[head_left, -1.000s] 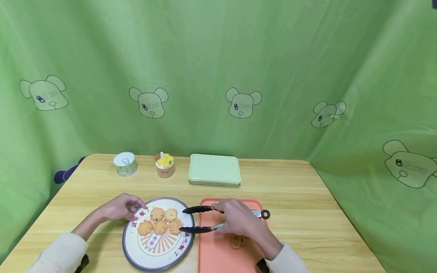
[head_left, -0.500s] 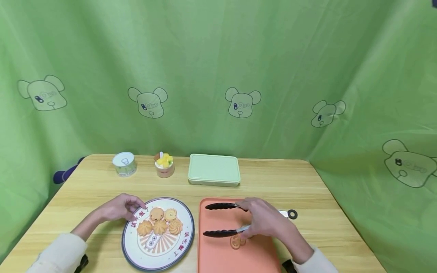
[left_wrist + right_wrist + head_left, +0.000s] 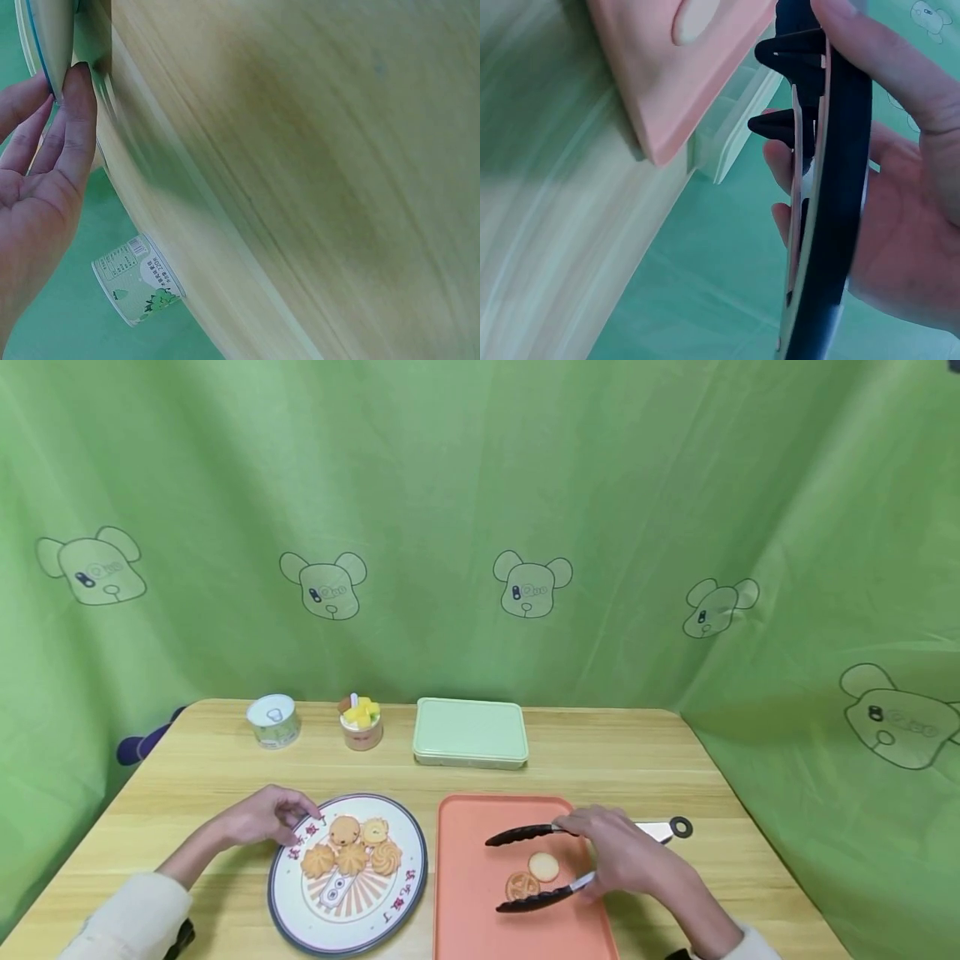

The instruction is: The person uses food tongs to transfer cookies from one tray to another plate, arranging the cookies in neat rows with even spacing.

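In the head view, my left hand [image 3: 262,817] is at the upper left rim of a white plate [image 3: 303,906] with a dark blue edge. The left wrist view has thumb and fingers pinching that rim. Several cookies [image 3: 352,858] lie grouped on the plate. My right hand [image 3: 622,852] grips silver tongs with black tips [image 3: 522,835], spread apart over a coral tray [image 3: 476,843]. Between the tips lie two cookies on the tray, a pale round one [image 3: 543,866] and a browner patterned one [image 3: 521,886]. The right wrist view shows the tongs' black handle [image 3: 832,195] against the palm.
Along the back of the wooden table [image 3: 600,743] stand a ring-pull can [image 3: 273,722], a small fruit-topped cup [image 3: 362,724] and a pale green lidded box [image 3: 471,732]. A green curtain [image 3: 427,485] hangs behind and beside the table.
My right hand and the tongs have moved right, from the plate's right edge to over the tray, uncovering both cookies there. My left hand stays at the rim.
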`<state>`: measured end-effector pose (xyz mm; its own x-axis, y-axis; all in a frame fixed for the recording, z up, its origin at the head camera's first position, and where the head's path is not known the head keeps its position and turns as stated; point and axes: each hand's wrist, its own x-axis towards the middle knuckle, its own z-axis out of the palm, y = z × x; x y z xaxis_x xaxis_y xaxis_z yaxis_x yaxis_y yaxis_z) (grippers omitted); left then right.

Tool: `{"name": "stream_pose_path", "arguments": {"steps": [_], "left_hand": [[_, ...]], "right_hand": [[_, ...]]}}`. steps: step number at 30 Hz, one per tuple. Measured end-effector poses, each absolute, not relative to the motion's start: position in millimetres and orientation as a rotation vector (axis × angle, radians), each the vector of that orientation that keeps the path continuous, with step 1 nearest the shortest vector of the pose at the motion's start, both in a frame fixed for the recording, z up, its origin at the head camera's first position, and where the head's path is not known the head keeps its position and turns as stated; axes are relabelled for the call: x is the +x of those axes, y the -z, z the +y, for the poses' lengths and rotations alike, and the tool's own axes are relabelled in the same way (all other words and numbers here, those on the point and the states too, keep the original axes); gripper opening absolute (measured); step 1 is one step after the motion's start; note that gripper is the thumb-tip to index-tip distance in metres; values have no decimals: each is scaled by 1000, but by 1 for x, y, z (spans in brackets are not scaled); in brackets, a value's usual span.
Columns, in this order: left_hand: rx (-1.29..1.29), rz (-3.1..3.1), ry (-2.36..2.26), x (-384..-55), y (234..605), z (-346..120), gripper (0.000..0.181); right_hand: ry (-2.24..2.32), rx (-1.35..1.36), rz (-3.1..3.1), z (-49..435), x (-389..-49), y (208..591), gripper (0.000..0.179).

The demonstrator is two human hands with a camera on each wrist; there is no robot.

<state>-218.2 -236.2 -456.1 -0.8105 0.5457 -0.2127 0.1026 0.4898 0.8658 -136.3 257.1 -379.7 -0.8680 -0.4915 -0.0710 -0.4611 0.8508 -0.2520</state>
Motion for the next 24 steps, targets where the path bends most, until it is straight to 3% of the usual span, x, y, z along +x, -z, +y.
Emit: {"name": "stream_pose_path", "arguments": {"steps": [24], "left_hand": [[536,2281,-1268,-217,455,-236,43]], "right_hand": [[305,-625,2928,277,-134,395,71]]}}
